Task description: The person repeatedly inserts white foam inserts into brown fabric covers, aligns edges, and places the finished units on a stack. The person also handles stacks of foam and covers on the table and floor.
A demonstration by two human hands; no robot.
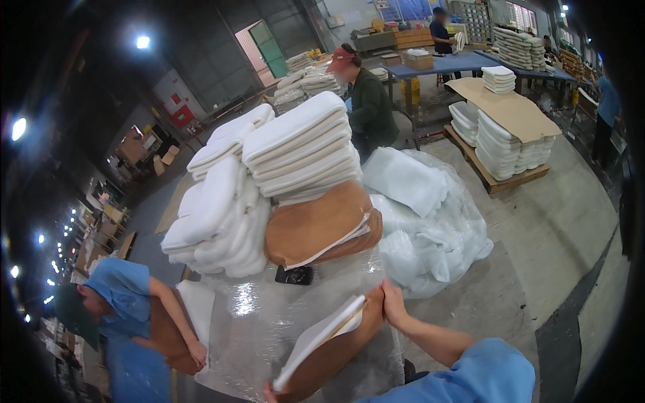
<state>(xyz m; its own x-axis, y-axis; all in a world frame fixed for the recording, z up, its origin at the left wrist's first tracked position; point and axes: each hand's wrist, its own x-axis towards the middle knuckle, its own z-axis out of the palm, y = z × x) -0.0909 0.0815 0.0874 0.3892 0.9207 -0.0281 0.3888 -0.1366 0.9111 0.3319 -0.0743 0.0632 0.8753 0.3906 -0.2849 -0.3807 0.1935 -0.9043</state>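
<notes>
Nearest, a blue sleeve (463, 379), cut off below, leads to the right hand (395, 305), clamped on one end of a brown-and-white sheet (336, 346) held over the plastic-covered worktop (245, 342). Only fingertips of the left hand (270, 392) show at its other end; whether that hand is closed I cannot tell. Leftward, a co-worker (124, 285) partly covers another brown piece (166, 332). Beyond sit a dark phone-like object (294, 275), a brown stack (316, 225) and white pads (299, 144), which hide part of a red-capped person (373, 104). Far off, a blue panel (413, 9) bears marks too small to read.
</notes>
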